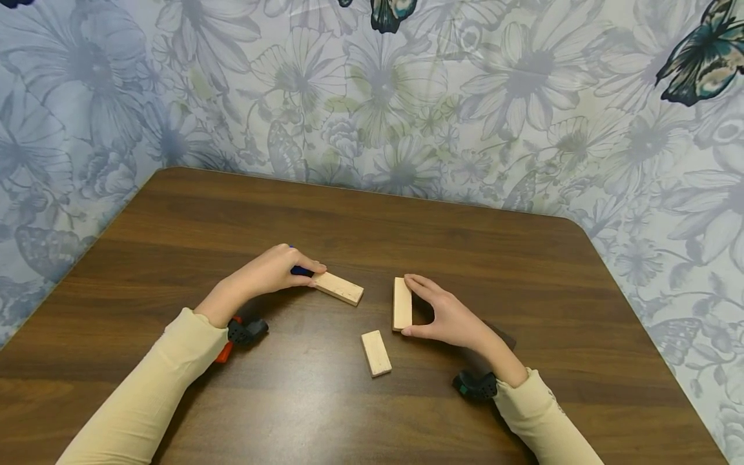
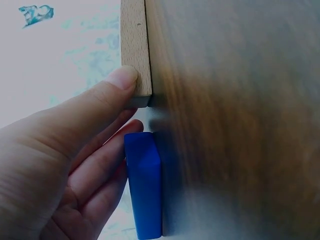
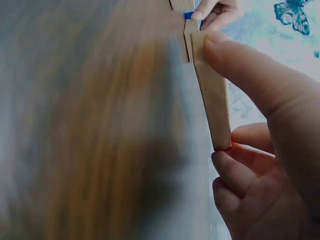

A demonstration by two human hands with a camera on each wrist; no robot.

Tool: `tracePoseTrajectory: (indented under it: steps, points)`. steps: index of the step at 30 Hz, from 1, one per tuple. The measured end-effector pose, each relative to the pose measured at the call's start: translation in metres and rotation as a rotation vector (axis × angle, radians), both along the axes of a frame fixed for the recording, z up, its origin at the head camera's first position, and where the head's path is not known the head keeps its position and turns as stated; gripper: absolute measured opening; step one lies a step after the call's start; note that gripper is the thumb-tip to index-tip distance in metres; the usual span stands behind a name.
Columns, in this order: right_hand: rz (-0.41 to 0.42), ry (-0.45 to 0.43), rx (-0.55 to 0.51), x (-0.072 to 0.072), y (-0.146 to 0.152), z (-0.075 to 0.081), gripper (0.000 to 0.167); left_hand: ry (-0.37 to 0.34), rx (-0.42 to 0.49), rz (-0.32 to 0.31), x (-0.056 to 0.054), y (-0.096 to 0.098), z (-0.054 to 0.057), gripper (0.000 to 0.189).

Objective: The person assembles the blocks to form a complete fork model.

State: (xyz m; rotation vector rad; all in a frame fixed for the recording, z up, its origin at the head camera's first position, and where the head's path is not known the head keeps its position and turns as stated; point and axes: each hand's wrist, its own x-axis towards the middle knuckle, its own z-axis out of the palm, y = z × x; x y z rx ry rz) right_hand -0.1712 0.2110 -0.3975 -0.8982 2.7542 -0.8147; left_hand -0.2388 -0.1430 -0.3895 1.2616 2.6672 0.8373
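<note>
My left hand (image 1: 273, 270) pinches the near left end of a plain wooden block (image 1: 340, 289), thumb on one side, as the left wrist view shows. Beneath that hand lies a blue block (image 2: 144, 185), its top end close to the fingers and mostly hidden in the head view. My right hand (image 1: 450, 316) grips a second wooden block (image 1: 402, 305) by its two ends, thumb at the near end and fingers at the far one. Between the hands, nearer to me, a third, smaller-looking wooden block (image 1: 376, 354) lies flat on the table.
A red piece (image 1: 224, 352) shows partly from behind the left wrist camera (image 1: 248, 332). Beside the right forearm, a dark flat piece (image 1: 501, 336) is partly covered. The brown wooden table (image 1: 325, 219) reaches back to a flower-patterned wall (image 1: 383, 97).
</note>
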Motion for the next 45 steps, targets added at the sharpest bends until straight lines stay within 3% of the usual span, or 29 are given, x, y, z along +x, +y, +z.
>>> tracePoseTrajectory:
  steps: [18, 30, 45]
  points:
    - [0.085, -0.077, -0.033, 0.004, -0.013, -0.008, 0.09, -0.011, 0.016, -0.021, -0.014, -0.005, 0.0, 0.031]
    - [0.071, -0.069, -0.047, -0.004, -0.021, -0.009, 0.09, 0.01, 0.001, -0.027, -0.03, -0.011, -0.001, 0.029]
    - [0.066, -0.093, -0.039, -0.004, -0.02, -0.011, 0.09, 0.017, -0.005, -0.015, -0.029, -0.01, 0.0, 0.028]
